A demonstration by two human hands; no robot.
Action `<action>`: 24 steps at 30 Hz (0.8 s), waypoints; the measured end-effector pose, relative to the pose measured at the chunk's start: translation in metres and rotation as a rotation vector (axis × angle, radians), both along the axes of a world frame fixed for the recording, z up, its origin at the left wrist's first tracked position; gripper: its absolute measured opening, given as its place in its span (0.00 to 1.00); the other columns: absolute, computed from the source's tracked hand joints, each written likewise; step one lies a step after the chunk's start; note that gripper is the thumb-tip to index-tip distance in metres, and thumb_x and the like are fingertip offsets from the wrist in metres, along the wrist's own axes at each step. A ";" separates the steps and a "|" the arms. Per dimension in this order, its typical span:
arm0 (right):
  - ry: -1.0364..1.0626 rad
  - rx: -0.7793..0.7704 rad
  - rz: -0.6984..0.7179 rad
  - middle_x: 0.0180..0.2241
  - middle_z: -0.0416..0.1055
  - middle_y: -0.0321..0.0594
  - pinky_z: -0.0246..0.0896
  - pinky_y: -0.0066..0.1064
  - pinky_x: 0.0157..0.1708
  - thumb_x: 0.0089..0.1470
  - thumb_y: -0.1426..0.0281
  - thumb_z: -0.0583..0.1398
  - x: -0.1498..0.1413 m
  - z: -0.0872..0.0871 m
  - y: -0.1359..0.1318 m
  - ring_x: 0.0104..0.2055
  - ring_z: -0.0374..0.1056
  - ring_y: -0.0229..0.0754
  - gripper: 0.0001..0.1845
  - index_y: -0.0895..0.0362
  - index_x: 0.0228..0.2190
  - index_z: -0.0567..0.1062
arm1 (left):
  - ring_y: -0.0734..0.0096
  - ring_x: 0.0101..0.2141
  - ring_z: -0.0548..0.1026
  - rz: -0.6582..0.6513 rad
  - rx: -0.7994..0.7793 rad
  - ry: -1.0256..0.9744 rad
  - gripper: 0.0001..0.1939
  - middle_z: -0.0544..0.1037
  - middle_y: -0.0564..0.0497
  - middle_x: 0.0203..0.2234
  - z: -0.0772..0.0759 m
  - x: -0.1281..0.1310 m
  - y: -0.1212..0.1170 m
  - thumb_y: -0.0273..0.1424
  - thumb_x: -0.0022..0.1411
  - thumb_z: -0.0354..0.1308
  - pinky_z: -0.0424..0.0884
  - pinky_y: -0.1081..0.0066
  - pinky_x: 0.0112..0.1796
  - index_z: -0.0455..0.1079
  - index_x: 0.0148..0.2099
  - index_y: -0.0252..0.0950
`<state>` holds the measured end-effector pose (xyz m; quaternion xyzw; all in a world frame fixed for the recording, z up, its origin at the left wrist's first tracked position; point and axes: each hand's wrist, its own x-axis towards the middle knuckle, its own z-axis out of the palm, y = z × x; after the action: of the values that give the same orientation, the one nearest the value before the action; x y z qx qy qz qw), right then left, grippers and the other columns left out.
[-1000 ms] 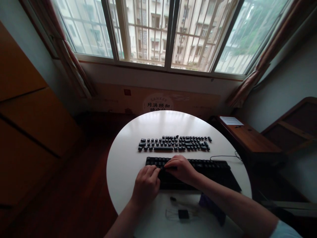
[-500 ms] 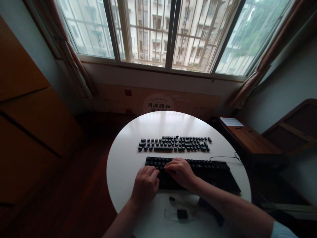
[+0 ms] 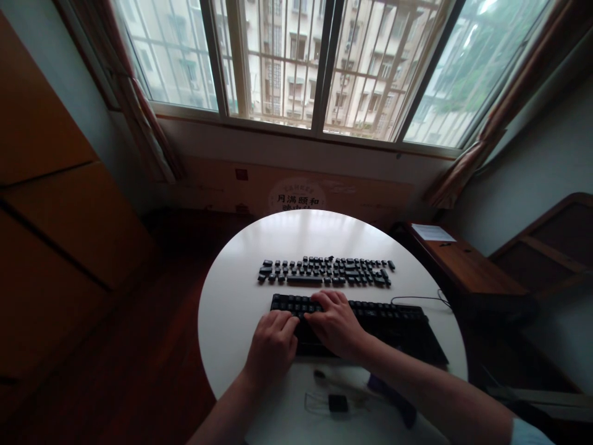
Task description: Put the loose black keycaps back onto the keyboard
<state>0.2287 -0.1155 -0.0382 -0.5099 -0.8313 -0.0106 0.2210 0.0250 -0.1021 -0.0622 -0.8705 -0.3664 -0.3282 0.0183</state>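
A black keyboard (image 3: 398,340) lies across the round white table, its upper rows fitted with keys and much of its lower part bare. At its left end rests my left hand (image 3: 272,343), closed, with curled fingers against the keyboard's edge. My right hand (image 3: 337,324) is over the left-middle keys, its thumb pressed down and its fingers spread away from it over the upper rows. Beyond the keyboard, several loose black keycaps (image 3: 340,271) lie in rows, with a long space bar keycap (image 3: 304,280) among them. The hands hide the keys beneath them.
Nearer me lie a wire tool with a black block (image 3: 338,403), a small dark item (image 3: 319,374) and a dark purple thing (image 3: 391,395), partly under my right forearm. A cable (image 3: 419,298) runs off right. A wooden side table (image 3: 477,266) bears a paper sheet (image 3: 433,232).
My right hand has shifted slightly left and its fingers have parted from the thumb, which presses on the keys. My left hand has stayed at the keyboard's left edge. The view has tilted slightly.
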 end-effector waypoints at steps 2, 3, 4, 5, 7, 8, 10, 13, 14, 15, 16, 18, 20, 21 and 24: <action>-0.009 -0.023 0.004 0.60 0.66 0.46 0.48 0.58 0.59 0.57 0.66 0.64 0.003 -0.002 -0.004 0.63 0.56 0.60 0.08 0.48 0.38 0.84 | 0.57 0.41 0.72 -0.019 0.003 -0.001 0.17 0.77 0.46 0.39 0.000 0.001 0.000 0.18 0.54 0.52 0.71 0.56 0.46 0.73 0.44 0.35; -0.001 -0.045 0.019 0.63 0.63 0.46 0.46 0.61 0.60 0.56 0.65 0.65 0.005 -0.003 -0.005 0.66 0.53 0.62 0.09 0.47 0.40 0.83 | 0.57 0.42 0.72 -0.030 0.005 0.001 0.18 0.78 0.46 0.39 0.000 0.001 -0.001 0.18 0.54 0.52 0.71 0.56 0.46 0.73 0.45 0.35; 0.021 -0.067 0.040 0.64 0.61 0.46 0.46 0.61 0.61 0.56 0.65 0.65 0.009 -0.005 -0.004 0.67 0.52 0.62 0.10 0.46 0.41 0.83 | 0.57 0.42 0.72 -0.038 0.005 0.003 0.19 0.78 0.46 0.40 0.000 0.002 -0.001 0.18 0.54 0.52 0.70 0.56 0.47 0.73 0.46 0.35; 0.060 -0.079 0.059 0.64 0.61 0.45 0.48 0.60 0.61 0.56 0.65 0.65 0.013 -0.005 -0.001 0.67 0.52 0.61 0.11 0.45 0.42 0.83 | 0.57 0.42 0.72 -0.048 0.009 0.004 0.19 0.78 0.46 0.40 0.000 0.002 -0.001 0.18 0.54 0.52 0.70 0.56 0.47 0.73 0.47 0.35; 0.178 -0.057 0.076 0.62 0.65 0.45 0.53 0.55 0.60 0.57 0.66 0.64 0.023 -0.004 0.015 0.65 0.57 0.57 0.12 0.46 0.43 0.83 | 0.57 0.43 0.72 -0.076 0.021 0.015 0.20 0.78 0.45 0.41 -0.001 0.004 -0.001 0.19 0.55 0.52 0.70 0.56 0.48 0.73 0.50 0.35; 0.238 -0.026 0.064 0.60 0.68 0.45 0.56 0.51 0.60 0.58 0.68 0.63 0.029 -0.001 0.028 0.63 0.61 0.54 0.12 0.47 0.43 0.83 | 0.57 0.44 0.72 -0.096 0.028 0.025 0.21 0.78 0.45 0.43 -0.002 0.005 -0.001 0.21 0.57 0.52 0.69 0.55 0.49 0.73 0.51 0.35; 0.301 0.022 -0.010 0.52 0.75 0.44 0.60 0.45 0.58 0.58 0.71 0.62 0.039 0.007 0.062 0.57 0.68 0.49 0.12 0.49 0.42 0.83 | 0.57 0.45 0.72 -0.133 0.041 0.048 0.20 0.78 0.44 0.45 -0.003 0.007 -0.001 0.23 0.59 0.53 0.69 0.55 0.50 0.73 0.53 0.35; 0.206 -0.051 -0.169 0.44 0.80 0.40 0.62 0.39 0.56 0.57 0.74 0.62 0.048 0.021 0.118 0.50 0.72 0.46 0.11 0.51 0.40 0.83 | 0.55 0.46 0.72 -0.130 0.038 0.090 0.20 0.78 0.43 0.47 -0.006 0.010 -0.001 0.28 0.62 0.54 0.69 0.55 0.49 0.72 0.56 0.33; 0.171 -0.083 -0.206 0.43 0.80 0.39 0.62 0.38 0.55 0.56 0.73 0.63 0.048 0.024 0.135 0.50 0.73 0.46 0.11 0.51 0.40 0.83 | 0.54 0.46 0.72 -0.116 0.033 0.103 0.20 0.77 0.42 0.47 -0.008 0.010 -0.001 0.29 0.62 0.54 0.69 0.55 0.49 0.71 0.56 0.33; 0.145 -0.108 -0.230 0.42 0.81 0.39 0.62 0.38 0.55 0.56 0.73 0.63 0.048 0.025 0.149 0.49 0.73 0.47 0.11 0.51 0.39 0.83 | 0.53 0.46 0.72 -0.103 0.030 0.115 0.20 0.77 0.42 0.47 -0.009 0.011 0.000 0.30 0.62 0.55 0.69 0.54 0.49 0.71 0.56 0.33; 0.130 -0.124 -0.243 0.42 0.81 0.39 0.63 0.38 0.54 0.55 0.72 0.63 0.047 0.026 0.160 0.49 0.73 0.48 0.10 0.50 0.38 0.84 | 0.53 0.47 0.72 -0.090 0.028 0.125 0.20 0.77 0.42 0.47 -0.010 0.011 0.000 0.31 0.63 0.55 0.68 0.54 0.49 0.71 0.56 0.33; 0.106 -0.155 -0.255 0.40 0.81 0.39 0.64 0.37 0.51 0.54 0.70 0.64 0.043 0.024 0.176 0.48 0.74 0.49 0.09 0.50 0.37 0.84 | 0.52 0.48 0.72 -0.075 0.042 0.137 0.20 0.77 0.42 0.48 -0.012 0.011 0.000 0.32 0.63 0.56 0.67 0.53 0.51 0.71 0.56 0.33; 0.082 -0.187 -0.273 0.39 0.82 0.39 0.65 0.36 0.49 0.53 0.68 0.65 0.038 0.020 0.185 0.46 0.75 0.50 0.08 0.50 0.36 0.85 | 0.52 0.49 0.71 -0.071 0.060 0.138 0.20 0.76 0.42 0.50 -0.014 0.010 0.000 0.33 0.63 0.55 0.67 0.53 0.52 0.71 0.56 0.33; 0.074 -0.202 -0.284 0.39 0.82 0.39 0.66 0.36 0.48 0.53 0.66 0.65 0.036 0.018 0.188 0.46 0.75 0.50 0.08 0.50 0.36 0.85 | 0.52 0.50 0.71 -0.074 0.062 0.139 0.21 0.76 0.41 0.51 -0.014 0.010 0.000 0.32 0.63 0.56 0.67 0.53 0.52 0.70 0.57 0.32; 0.056 -0.241 -0.309 0.39 0.82 0.39 0.66 0.33 0.45 0.53 0.64 0.65 0.033 0.012 0.192 0.44 0.76 0.48 0.08 0.49 0.36 0.85 | 0.53 0.47 0.72 -0.085 0.031 0.149 0.22 0.77 0.42 0.49 -0.014 0.010 0.000 0.31 0.62 0.56 0.68 0.54 0.51 0.70 0.58 0.31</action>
<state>0.2615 0.0765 -0.0261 -0.6544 -0.7318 0.0695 0.1773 0.0353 -0.1025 -0.0765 -0.9068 -0.3218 -0.2686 0.0451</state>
